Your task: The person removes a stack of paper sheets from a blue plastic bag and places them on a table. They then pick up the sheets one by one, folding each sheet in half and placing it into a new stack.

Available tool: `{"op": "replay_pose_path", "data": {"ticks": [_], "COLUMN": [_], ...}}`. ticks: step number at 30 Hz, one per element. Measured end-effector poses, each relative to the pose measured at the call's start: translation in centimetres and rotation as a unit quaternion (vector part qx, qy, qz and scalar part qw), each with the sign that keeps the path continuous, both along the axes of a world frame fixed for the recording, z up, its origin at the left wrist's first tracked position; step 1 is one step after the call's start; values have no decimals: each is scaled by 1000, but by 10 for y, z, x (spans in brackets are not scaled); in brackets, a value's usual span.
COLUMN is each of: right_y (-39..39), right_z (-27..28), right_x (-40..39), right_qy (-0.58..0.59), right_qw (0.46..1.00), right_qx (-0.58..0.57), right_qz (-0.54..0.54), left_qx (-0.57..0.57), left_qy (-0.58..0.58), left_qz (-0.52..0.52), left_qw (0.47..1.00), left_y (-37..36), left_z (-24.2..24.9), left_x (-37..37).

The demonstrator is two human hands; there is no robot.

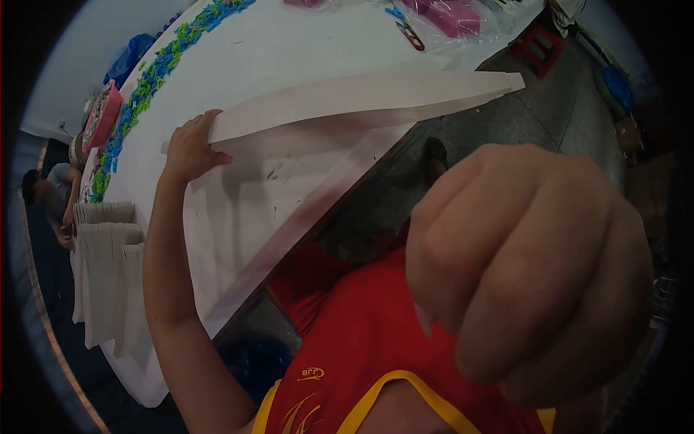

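Observation:
A long white stack of paper strips [347, 105] lies across the white table, its right end jutting past the table edge. My left hand [194, 148] grips the stack near its left end, fingers over the top and thumb on the near side. Close to the camera, my right hand [531, 267] is raised and closed in a fist, well apart from the paper. A small pale tip [423, 320] shows beside its lower edge. What the fist holds, if anything, is hidden.
Several folded white stacks [108, 267] hang over the table's left edge. Green and blue small pieces [137, 94] line the far edge beside a pink basket [103, 116]. Red-handled snips [410, 36] lie near pink blocks [452, 18] in plastic. A person [58, 192] sits at left.

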State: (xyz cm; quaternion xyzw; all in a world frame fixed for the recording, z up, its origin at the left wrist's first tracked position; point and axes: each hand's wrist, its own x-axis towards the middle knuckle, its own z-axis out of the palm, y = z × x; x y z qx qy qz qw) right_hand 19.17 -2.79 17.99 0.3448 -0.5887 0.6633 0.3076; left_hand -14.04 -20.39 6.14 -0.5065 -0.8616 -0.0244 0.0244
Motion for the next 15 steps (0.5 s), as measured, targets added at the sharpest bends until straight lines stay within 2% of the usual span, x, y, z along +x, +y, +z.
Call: {"op": "replay_pose_path", "data": {"ticks": [13, 15], "right_y": [15, 56], "right_z": [-5, -8], "right_x": [17, 13], "right_qy": [-100, -142], "right_qw": [988, 936], "right_qx": [16, 215], "right_qz": [-120, -241], "left_qx": [15, 15], "left_qy": [5, 1], "left_qz": [-6, -8], "left_qw": [1000, 1000], "left_y": [-2, 1], "left_z": [-10, -2], "left_x": [-14, -3]}}
